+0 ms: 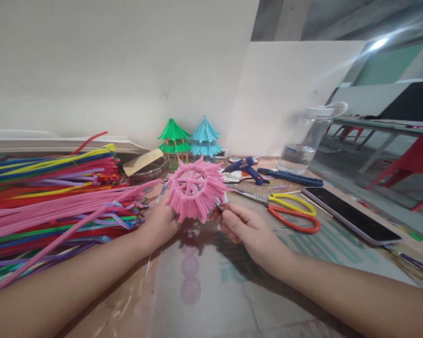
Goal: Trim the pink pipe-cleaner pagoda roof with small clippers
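Left hand [160, 220] closed round rim of pink pipe-cleaner roof [196, 190]; right hand [241, 227] pinching fringe at opposite edge. Roof raised just off table [232, 291], between both hands. Risk, as judged: hard squeeze flattening fringe, bending spokes. Loose pipe cleaners [49, 197] just left; scissors [289, 211] near right.

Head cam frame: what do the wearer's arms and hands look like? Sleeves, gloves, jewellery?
Both forearms are bare up to the frame edge: no sleeves in view. The left hand and right hand wear no gloves. No watch, bracelet or ring shows, though the left fingers are mostly hidden. No markings or cables.
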The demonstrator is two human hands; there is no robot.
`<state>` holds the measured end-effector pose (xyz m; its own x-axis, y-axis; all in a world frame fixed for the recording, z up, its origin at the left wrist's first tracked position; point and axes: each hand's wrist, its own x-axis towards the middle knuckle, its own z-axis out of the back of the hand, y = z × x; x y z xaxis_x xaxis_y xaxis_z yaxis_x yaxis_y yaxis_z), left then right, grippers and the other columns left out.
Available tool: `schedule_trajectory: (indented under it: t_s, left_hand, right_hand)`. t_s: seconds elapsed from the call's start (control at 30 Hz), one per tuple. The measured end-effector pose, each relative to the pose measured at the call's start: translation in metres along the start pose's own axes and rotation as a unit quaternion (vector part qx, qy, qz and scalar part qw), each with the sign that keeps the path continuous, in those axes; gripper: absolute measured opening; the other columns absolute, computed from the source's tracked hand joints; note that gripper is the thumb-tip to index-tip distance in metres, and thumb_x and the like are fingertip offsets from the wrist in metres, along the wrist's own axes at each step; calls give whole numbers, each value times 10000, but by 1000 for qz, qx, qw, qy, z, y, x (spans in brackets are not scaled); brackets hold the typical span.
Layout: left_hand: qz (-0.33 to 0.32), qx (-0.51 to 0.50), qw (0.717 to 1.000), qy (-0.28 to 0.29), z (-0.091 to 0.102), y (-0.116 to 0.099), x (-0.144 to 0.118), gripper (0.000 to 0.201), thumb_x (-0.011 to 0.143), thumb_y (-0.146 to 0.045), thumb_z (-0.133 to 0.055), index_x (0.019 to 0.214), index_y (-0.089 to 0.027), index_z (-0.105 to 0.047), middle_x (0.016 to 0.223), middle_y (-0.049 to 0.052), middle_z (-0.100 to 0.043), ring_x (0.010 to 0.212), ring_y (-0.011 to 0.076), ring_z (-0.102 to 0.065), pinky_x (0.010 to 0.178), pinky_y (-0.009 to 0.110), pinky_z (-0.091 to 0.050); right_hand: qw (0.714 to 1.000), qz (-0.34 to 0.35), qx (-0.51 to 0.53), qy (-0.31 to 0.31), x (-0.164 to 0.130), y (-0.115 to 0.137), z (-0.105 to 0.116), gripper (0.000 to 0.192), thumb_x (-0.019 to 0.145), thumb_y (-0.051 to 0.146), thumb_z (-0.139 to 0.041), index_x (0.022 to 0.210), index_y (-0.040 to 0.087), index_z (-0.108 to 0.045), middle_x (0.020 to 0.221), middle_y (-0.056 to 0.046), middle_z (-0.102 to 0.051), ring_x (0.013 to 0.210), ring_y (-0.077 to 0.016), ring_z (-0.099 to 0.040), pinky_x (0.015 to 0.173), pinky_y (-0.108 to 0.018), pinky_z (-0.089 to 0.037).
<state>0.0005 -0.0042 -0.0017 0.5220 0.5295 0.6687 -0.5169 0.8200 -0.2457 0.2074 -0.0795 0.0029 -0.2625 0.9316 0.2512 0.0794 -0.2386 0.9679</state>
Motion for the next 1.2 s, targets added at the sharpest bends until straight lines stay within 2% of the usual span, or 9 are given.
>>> schedule_trajectory:
  t_s: [0.23,0.4,0.6,0.83,1.0,1.2]
  left_hand:
    - [-17,-7,1000,6,1,-4,3,307,911,-210,-481,1175,-191,-638,1408,126,-605,1351,276,-528,1158,500,-437]
    - [-19,1,1000,0,1,-3,2,305,914,-205,-486,1174,-173,-642,1395,136,-617,1346,294,-532,1144,513,-448]
    - [-25,-11,1000,3,1,-2,3,285,913,-184,-474,1141,-181,-646,1365,124,-637,1319,287,-554,1135,500,-459]
    - [-27,2,1000,7,1,-2,3,322,913,-175,-487,1203,-186,-627,1390,122,-619,1348,286,-530,1146,504,-448]
    - [-24,11,1000,-2,0,0,2,342,917,-194,-479,1229,-183,-620,1423,127,-594,1362,294,-513,1151,515,-441]
    - [-25,5,1000,-2,0,2,0,335,889,-170,-480,1183,-174,-642,1400,133,-611,1344,297,-531,1151,509,-444]
  right_hand:
    - [1000,2,-12,-3,1,-2,1,487,858,674,-594,746,211,-494,637,55,-365,560,-113,-301,532,-277,-249]
    - [1000,-1,-18,-6,2,-2,1,481,848,670,-608,785,196,-556,619,60,-345,555,-113,-281,521,-273,-227]
    - [999,-21,34,7,1,1,0,532,803,715,-643,782,198,-521,602,77,-316,520,-92,-243,492,-260,-193]
    - [1000,-2,2,-5,1,-3,1,530,825,705,-628,841,176,-599,607,69,-349,536,-102,-264,502,-267,-208]
    - [1000,-16,4,-11,2,-2,1,527,809,712,-640,769,194,-549,595,70,-347,522,-94,-255,487,-261,-198]
    - [998,-33,50,9,4,-1,0,577,755,756,-667,792,195,-535,577,88,-307,500,-86,-224,462,-252,-171]
